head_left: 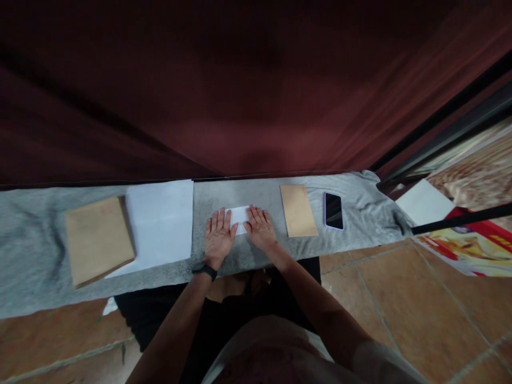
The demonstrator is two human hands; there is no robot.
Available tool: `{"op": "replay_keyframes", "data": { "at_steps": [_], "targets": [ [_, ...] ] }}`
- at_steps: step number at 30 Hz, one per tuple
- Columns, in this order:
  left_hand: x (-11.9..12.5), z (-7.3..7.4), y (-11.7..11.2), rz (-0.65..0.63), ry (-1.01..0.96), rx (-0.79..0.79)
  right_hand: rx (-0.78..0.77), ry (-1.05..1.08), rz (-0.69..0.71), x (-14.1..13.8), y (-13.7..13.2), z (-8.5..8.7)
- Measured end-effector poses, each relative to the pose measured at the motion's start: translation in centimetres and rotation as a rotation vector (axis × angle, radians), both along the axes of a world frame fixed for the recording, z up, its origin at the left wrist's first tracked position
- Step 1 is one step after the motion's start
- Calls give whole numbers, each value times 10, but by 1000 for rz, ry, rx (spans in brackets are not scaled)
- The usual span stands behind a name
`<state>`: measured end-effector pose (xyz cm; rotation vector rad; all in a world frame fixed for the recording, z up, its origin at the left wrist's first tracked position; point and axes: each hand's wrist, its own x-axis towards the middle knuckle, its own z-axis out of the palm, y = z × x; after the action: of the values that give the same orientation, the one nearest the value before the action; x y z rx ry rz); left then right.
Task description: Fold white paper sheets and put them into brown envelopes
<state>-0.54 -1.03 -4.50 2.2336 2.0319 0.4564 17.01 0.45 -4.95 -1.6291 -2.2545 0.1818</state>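
A small folded sheet of white paper [240, 215] lies flat on the grey cloth in front of me. My left hand [218, 234] rests palm down over its left end, fingers stretched out and thumb pointing inward. Over the right end, my right hand [260, 226] also lies flat with its fingers extended. Both hands press on the paper without gripping it, and parts of it are hidden under them. To the left is a stack of larger white sheets [164, 224]. A single brown envelope [298, 210] lies to the right of my right hand.
A pile of brown envelopes [98, 240] overlaps the white sheets at the left. A phone [333, 211] lies right of the single envelope. Grey cloth [360, 213] covers the narrow surface. Dark red fabric [256, 133] hangs behind it, and a dark metal frame [444, 120] stands at right.
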Motion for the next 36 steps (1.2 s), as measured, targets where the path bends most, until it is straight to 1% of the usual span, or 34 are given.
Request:
{"op": "replay_keyframes", "data": {
  "at_steps": [2, 5, 10, 13, 17, 19, 22, 24, 26, 28, 32, 36],
  "targets": [
    [-4, -1, -3, 15, 0, 7, -6, -6, -23, 6, -1, -1],
    [-10, -5, -7, 52, -9, 25, -10, -11, -21, 12, -3, -1],
    [-17, -8, -12, 97, -33, 54, -9, -20, -7, 15, -4, -1],
    [-20, -5, -13, 126, -60, 74, -7, -20, -11, 14, -4, -1],
    [-15, 5, -16, 184, -83, 114, -3, -14, -16, 14, -4, -2],
    [-5, 12, -18, 118, -75, 117, -2, -10, -15, 14, -4, -3],
    [14, 16, -22, -105, -60, 59, -3, -2, -17, 13, -4, -4],
    [25, 14, -26, -201, -47, -1, -2, 0, -19, 13, -4, -5],
    [30, 9, -30, -212, -26, -35, -1, 0, -19, 13, -3, -6],
    [28, 5, -34, -188, -4, -42, 0, 2, -17, 13, -3, -7],
    [15, -1, -39, -151, 28, -39, 7, 4, -28, 13, -5, -7],
    [5, -2, -44, -134, 57, -12, 6, -7, -76, 12, -8, -6]
  ]
}}
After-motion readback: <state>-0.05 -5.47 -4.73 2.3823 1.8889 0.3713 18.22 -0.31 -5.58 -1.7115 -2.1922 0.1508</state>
